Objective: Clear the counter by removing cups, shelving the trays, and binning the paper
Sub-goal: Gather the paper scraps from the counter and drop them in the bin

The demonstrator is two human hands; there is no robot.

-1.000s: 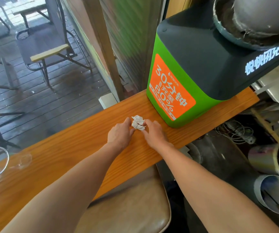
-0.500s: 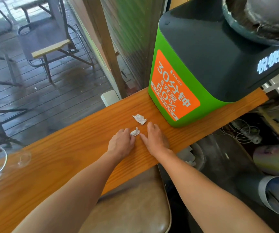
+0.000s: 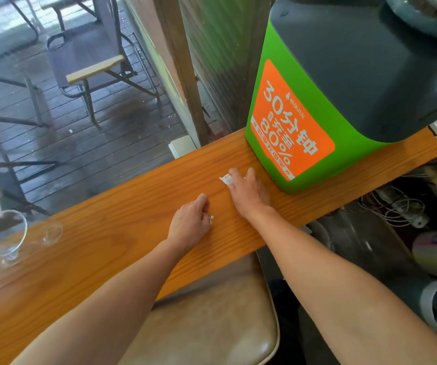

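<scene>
Left hand [image 3: 189, 223] curled tight round one paper scrap [image 3: 211, 219], right hand [image 3: 249, 192] flat on the tabletop [image 3: 122, 219], its fingers [image 3: 234, 176] spread over the second scrap [image 3: 225, 179] — best pinch it underneath, lifting cleanly.

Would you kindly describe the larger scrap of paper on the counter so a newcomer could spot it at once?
Start at the big green charging station standing on the wooden counter. Just left of its base, the right hand reaches forward, and the crumpled white paper scrap pokes out beside its fingertips. The other scrap is only a sliver tucked in the curled left hand.
</scene>
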